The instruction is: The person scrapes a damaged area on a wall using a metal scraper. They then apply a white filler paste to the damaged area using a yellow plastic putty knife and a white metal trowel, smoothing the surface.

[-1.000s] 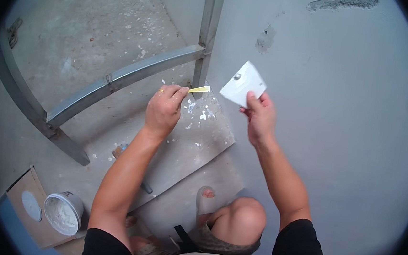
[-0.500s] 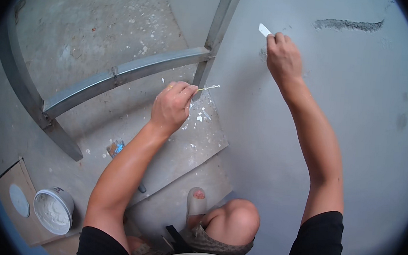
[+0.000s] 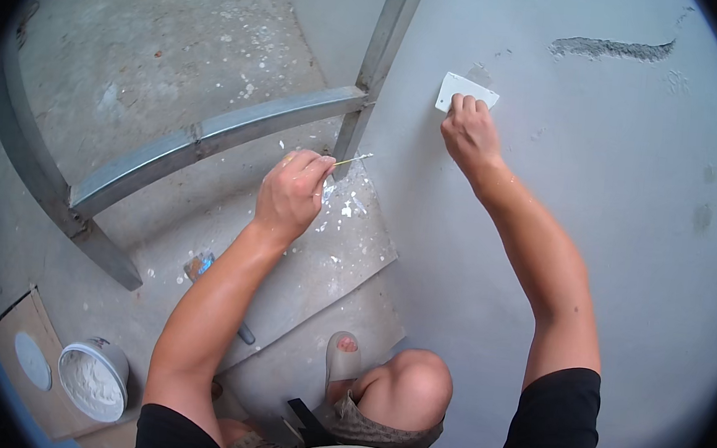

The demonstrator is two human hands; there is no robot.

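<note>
My left hand (image 3: 292, 189) is closed on a thin yellow scraper (image 3: 348, 159) with a pale tip, beside the lower end of an upright metal tube. My right hand (image 3: 471, 136), fingers curled, grips a white flat plate (image 3: 468, 88) that lies on or very close to the grey wall (image 3: 597, 184), just below a small rough patch (image 3: 480, 70). A long rough gouge (image 3: 608, 48) runs across the wall at upper right.
A metal frame (image 3: 228, 119) stands at the left on a speckled concrete step (image 3: 179, 41). At lower left, a bucket of white paste (image 3: 90, 375) and a round lid (image 3: 33, 358) sit on cardboard (image 3: 30, 324). A blue-marked tool (image 3: 201, 266) lies beside my left forearm.
My right hand rose and turned onto the wall with the white plate, then came down and left, the plate now showing its broad face. My left hand shifted only slightly.
</note>
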